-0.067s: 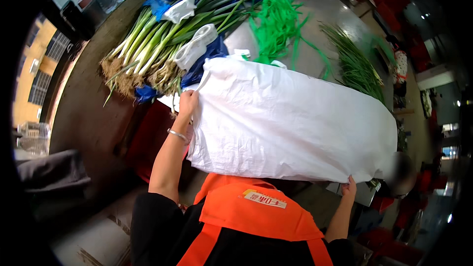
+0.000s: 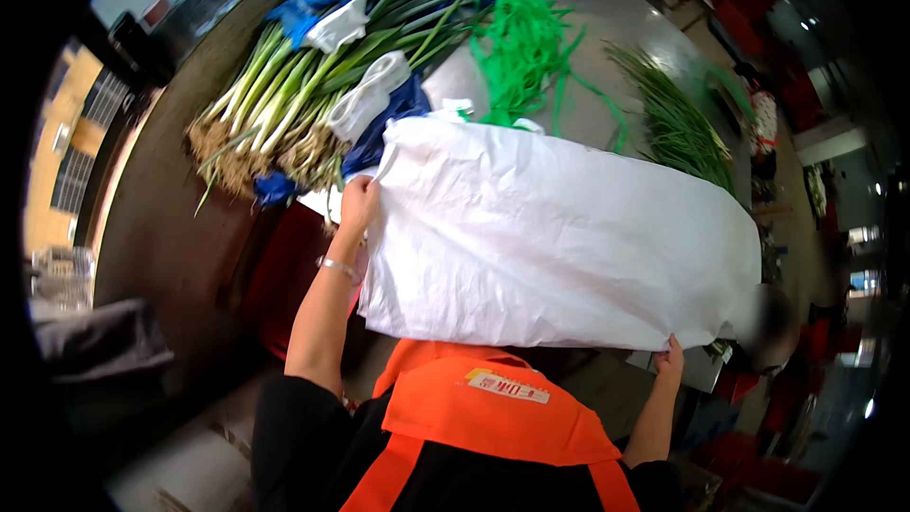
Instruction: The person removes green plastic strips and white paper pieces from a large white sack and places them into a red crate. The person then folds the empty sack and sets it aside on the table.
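A large white woven sack (image 2: 559,237) is held spread out in front of me, covering the near part of the table. My left hand (image 2: 358,199) pinches its left edge near the upper corner. My right hand (image 2: 669,358) grips its lower edge toward the right. Just beyond the sack lie leeks with roots (image 2: 275,95), a white coiled roll (image 2: 365,95), dark blue plastic (image 2: 384,123) and a tangle of green plastic ribbons (image 2: 517,47).
A bundle of thin green stalks (image 2: 673,114) lies on the steel table (image 2: 592,9) at the right. A blue cloth-like piece (image 2: 308,9) rests on the leeks. A dark cloth (image 2: 95,341) is at the left. My orange apron (image 2: 483,417) shows below.
The view has shifted slightly, with the table's items a little to the left. Both my hands still hold the sack, almost unmoved.
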Available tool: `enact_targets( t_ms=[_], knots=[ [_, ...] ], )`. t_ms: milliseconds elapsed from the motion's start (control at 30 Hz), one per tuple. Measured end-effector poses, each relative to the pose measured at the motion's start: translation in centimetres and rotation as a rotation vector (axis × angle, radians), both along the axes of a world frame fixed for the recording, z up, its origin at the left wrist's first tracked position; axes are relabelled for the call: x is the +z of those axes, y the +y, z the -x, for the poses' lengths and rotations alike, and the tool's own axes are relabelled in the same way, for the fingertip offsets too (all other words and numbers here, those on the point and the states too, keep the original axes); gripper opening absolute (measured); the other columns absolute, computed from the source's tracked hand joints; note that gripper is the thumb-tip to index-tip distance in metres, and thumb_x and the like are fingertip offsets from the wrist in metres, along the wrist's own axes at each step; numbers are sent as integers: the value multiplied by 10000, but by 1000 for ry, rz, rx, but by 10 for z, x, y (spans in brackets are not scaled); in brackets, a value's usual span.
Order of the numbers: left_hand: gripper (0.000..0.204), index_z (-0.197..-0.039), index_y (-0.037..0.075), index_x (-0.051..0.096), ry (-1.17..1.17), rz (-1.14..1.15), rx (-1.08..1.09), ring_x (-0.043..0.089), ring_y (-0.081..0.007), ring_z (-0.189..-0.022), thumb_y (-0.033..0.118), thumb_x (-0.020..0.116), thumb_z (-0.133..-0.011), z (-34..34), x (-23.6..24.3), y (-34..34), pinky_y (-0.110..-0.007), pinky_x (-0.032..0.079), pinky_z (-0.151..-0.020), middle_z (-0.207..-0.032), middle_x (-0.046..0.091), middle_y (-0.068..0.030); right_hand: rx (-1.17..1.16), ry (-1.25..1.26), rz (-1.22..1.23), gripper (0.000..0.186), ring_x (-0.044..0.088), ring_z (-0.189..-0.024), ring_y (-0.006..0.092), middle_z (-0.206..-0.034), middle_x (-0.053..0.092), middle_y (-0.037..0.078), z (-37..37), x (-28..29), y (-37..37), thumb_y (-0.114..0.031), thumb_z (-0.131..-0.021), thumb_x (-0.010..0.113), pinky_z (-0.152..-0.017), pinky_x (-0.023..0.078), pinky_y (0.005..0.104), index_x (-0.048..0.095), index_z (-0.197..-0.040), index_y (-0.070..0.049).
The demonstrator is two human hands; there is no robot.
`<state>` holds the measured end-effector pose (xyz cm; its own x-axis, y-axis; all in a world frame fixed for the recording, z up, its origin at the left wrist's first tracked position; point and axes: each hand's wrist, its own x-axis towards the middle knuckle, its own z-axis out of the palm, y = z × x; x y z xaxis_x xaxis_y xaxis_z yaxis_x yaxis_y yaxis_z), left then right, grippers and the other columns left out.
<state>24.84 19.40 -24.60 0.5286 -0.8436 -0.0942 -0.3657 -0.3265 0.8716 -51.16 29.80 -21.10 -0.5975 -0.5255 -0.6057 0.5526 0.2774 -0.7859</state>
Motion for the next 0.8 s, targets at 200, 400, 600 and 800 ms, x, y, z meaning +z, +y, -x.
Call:
enact_targets(
  t_ms=[200, 400, 600, 800],
  knots=[
    [531, -1186, 8, 443, -197, 221, 87, 565, -236, -755, 280, 632, -772, 28, 63, -63, -328, 461, -722, -944, 592, -157, 12, -9, 2, 333, 572, -966, 276, -1063, 577, 121, -5, 6, 4, -100, -817, 604, -799, 500, 429, 494, -1118, -10],
    [339, -1058, -3, 572, -258, 357, 44, 566, -310, -939, 75, 471, -744, -29, 14, -121, -366, 429, -846, -987, 603, -189, 126, 4, 34, 408, 559, -997, 321, -1126, 536, 156, -26, 21, 6, -18, -792, 583, -827, 501, 453, 440, -1173, 0],
    [509, -1250, -56, 385, -672, 315, 58, 451, -387, -1124, 98, 573, -803, 24, 60, -114, -404, 355, -962, -1199, 477, -253, 305, -215, -31, 323, 589, -850, 224, -862, 618, 89, 49, 25, 24, -337, -794, 672, -664, 517, 352, 566, -953, -77],
    [550, -1274, -14, 382, -446, 654, -440, 313, -341, -1269, 84, 619, -788, 279, 148, -74, -391, 241, -1047, -1335, 368, -214, -235, -74, 142, 869, 577, -884, 252, -1120, 519, 162, 223, 43, 20, -447, -727, 707, -670, 521, 371, 225, -1352, -84]
  ],
)
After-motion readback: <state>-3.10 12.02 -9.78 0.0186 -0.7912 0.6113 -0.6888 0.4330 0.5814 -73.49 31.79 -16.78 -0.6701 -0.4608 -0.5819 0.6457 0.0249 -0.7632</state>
